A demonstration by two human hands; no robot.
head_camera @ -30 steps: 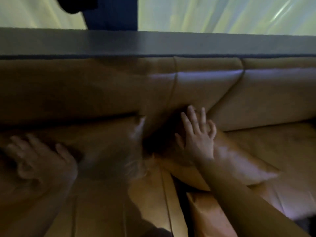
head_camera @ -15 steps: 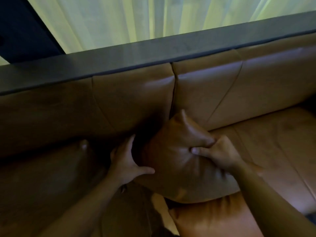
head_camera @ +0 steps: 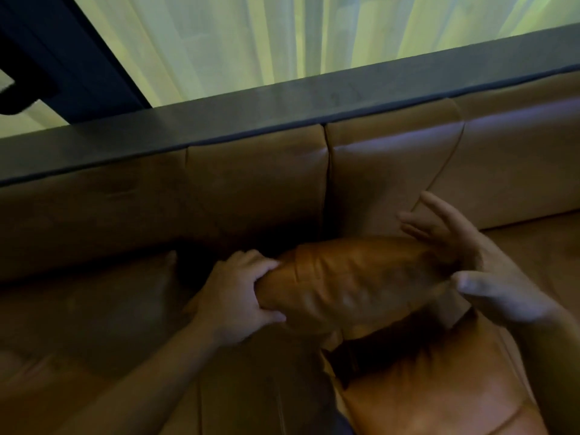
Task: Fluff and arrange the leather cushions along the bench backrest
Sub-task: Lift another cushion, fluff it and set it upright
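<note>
cushion (head_camera: 354,284) of tan leather held between both hands, low against the backrest (head_camera: 251,189), its long axis running left to right along the surface (head_camera: 94,324), narrow top edge facing up. left hand (head_camera: 238,296) clamps the cushion's left end, fingers curled over the top, thumb pressed on the near face. right hand (head_camera: 489,271) at the right end, grip spread: fingers fanned behind the cushion, thumb in front, palm contact unclear. second cushion (head_camera: 439,387) lies flat on the surface just below, touching the held one. dark ledge (head_camera: 282,117) caps the backrest; pale curtain (head_camera: 251,42) hangs behind it.
</note>
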